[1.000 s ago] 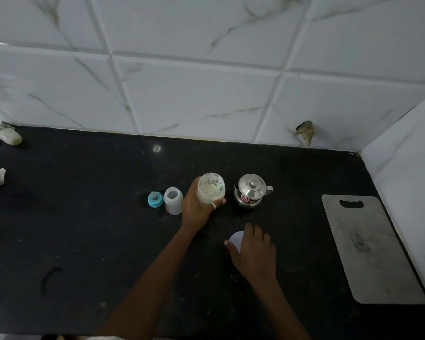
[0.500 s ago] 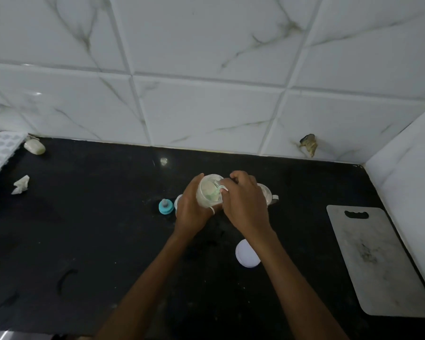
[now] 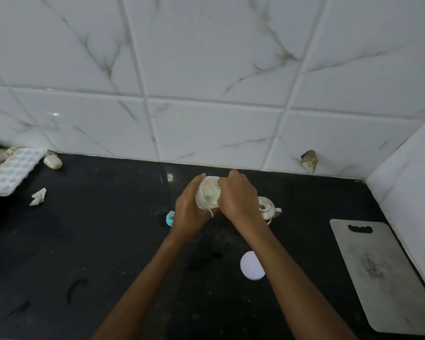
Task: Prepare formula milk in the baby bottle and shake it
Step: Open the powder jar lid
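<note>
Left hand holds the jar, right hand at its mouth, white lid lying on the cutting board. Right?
No. The white lid lies on the black counter, left of the cutting board and apart from it, as the head view shows. The rest holds: left hand grips the jar, right hand at its mouth.

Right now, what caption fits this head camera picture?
Left hand holds an open jar; right hand at its mouth; white lid lies nearby.

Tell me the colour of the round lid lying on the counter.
The lid is white, clearest in the head view.
</note>
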`<state>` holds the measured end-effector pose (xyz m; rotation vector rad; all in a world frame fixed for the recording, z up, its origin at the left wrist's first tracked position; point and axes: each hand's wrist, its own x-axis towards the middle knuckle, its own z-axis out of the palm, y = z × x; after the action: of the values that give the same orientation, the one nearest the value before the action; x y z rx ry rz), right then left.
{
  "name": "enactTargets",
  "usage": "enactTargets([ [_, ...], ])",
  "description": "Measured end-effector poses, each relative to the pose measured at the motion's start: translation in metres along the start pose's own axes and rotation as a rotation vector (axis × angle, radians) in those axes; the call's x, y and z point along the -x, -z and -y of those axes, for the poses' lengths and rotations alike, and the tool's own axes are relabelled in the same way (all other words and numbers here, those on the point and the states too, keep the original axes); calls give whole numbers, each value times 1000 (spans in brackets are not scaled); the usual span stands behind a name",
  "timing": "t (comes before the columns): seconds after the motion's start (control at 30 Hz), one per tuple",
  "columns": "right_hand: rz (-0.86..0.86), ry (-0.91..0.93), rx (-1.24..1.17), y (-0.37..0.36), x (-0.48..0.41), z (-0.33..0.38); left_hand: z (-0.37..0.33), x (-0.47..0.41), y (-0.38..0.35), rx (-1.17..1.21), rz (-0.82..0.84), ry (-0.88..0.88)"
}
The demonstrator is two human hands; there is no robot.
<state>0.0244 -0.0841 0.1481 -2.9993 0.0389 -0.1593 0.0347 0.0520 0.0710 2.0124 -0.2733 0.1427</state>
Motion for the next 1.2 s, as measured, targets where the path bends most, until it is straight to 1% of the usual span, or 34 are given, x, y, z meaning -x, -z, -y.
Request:
enactTargets([
  [0.13, 5, 3, 18, 2, 2, 1, -1, -1, 0, -5, 8, -18],
  [0.33, -153, 91, -18, 9, 16, -2, -4, -4, 4, -31, -20, -20],
  [0.47, -175, 123, -67, 11, 21, -6, -11, -2, 9, -28, -76, -61],
  [0.6, -165, 146, -110, 7, 14, -5, -14, -5, 9, -15, -83, -55],
  [0.77, -145, 180, -48, -1, 9, -1, -4, -6, 6, -33, -88, -7],
  [0.97, -156, 188, -10, -8, 10, 2, -6, -5, 10, -127, -91, -107],
  [1.2, -113, 118, -139, -12, 11, 5, 0, -3, 11, -200, -82, -197],
])
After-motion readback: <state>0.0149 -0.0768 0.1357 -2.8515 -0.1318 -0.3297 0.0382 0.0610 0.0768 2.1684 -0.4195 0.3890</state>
